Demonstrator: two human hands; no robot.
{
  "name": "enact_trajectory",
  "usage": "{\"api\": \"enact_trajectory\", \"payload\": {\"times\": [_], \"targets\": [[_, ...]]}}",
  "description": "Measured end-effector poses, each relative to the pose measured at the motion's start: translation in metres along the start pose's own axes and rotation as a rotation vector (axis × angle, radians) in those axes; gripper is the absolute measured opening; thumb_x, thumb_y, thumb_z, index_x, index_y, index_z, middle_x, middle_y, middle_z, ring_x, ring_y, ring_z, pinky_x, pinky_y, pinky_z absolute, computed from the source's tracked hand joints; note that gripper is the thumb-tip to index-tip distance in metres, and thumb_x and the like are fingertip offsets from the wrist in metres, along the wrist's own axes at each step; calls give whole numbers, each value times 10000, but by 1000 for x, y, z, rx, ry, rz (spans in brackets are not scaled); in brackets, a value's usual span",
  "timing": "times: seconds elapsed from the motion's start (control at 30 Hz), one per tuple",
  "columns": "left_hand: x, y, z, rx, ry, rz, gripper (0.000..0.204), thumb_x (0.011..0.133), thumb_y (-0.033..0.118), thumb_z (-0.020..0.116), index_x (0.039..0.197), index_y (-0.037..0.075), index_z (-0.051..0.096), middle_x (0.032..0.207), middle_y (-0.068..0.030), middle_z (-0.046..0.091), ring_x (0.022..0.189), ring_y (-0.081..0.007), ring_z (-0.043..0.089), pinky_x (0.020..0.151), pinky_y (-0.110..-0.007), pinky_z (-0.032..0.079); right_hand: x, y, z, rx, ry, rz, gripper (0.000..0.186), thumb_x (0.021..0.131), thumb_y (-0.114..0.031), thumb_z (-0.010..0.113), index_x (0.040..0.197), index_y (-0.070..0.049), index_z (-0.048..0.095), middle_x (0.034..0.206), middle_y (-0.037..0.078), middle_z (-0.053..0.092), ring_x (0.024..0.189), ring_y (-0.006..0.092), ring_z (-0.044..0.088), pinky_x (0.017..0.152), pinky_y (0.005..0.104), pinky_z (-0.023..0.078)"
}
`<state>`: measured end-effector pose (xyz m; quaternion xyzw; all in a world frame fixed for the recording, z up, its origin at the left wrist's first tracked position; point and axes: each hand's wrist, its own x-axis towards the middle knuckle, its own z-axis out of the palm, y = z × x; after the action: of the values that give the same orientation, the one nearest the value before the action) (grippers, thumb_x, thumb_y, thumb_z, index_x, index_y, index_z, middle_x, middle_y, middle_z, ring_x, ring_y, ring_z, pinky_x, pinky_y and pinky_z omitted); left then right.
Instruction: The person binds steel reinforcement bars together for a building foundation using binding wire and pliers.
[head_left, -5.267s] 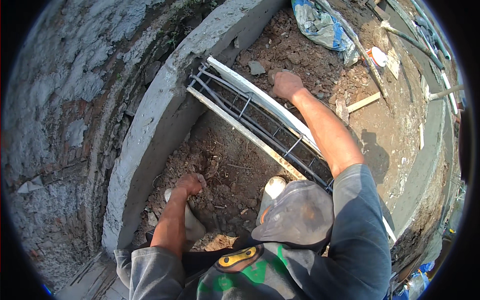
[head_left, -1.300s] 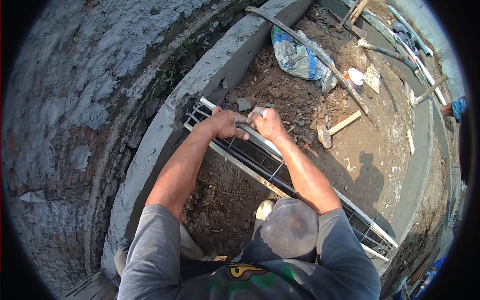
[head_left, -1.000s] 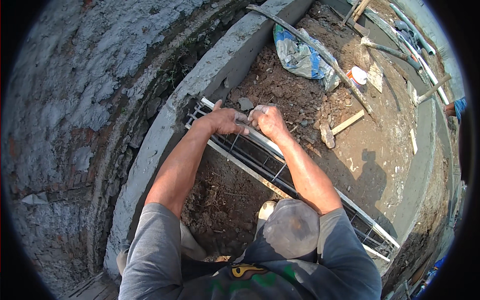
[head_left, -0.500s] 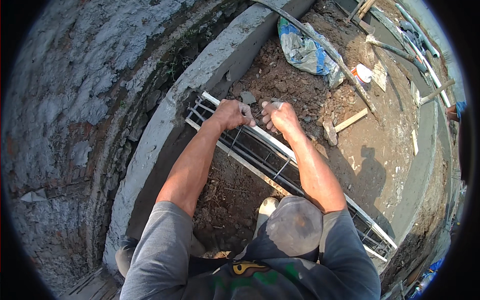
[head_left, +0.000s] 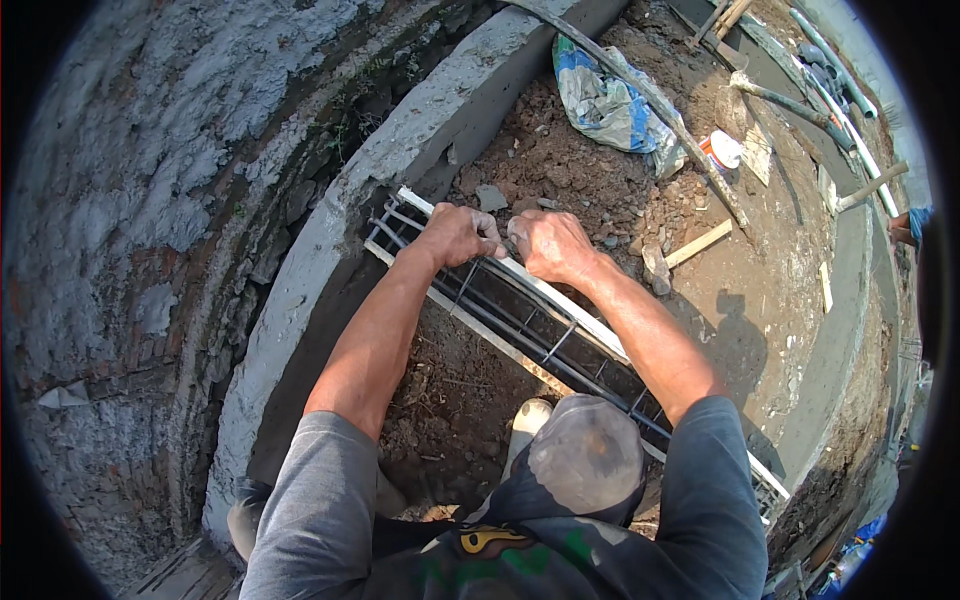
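Rebar cage [head_left: 560, 342]: dark grey, ladder-like, slanting between whitish far board [head_left: 575, 312] and stained near board [head_left: 500, 341].
Left hand [head_left: 464, 234]: fingers curled at far board; cannot tell what its grip holds.
Right hand [head_left: 556, 246]: curled alongside, grip likewise unclear.

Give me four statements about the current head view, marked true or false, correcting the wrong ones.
The left hand and right hand are close together at the upper board. True.
The rebar cage lies outside the boards. False: the rebar cage runs between the upper board and the lower board.
The wooden pole overlaps the blue-and-white sack in view. True.
The white tub is left of the sack. False: the white tub is right of it.
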<state>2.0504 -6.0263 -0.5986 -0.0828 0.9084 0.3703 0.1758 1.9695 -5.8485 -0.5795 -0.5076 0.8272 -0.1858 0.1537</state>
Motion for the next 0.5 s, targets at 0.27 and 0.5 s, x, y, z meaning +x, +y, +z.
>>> {"api": "enact_trajectory", "payload": {"times": [0.27,0.5], "targets": [[-8,-21,2,-98,-19,33,145,743,157,736,833,51,692,766,-42,684,733,-131,612,720,-296,478,10,8,29,217,116,173,112,736,-114,585,811,-60,650,793,179,654,796,368,635,704,458,502],[-8,-9,-4,-188,-41,-61,109,713,168,744,796,101,721,741,-92,689,715,-201,635,752,-330,477,32,1,4,94,-571,217,226,720,-152,576,906,-70,674,830,170,665,798,321,635,677,410,486]]}}
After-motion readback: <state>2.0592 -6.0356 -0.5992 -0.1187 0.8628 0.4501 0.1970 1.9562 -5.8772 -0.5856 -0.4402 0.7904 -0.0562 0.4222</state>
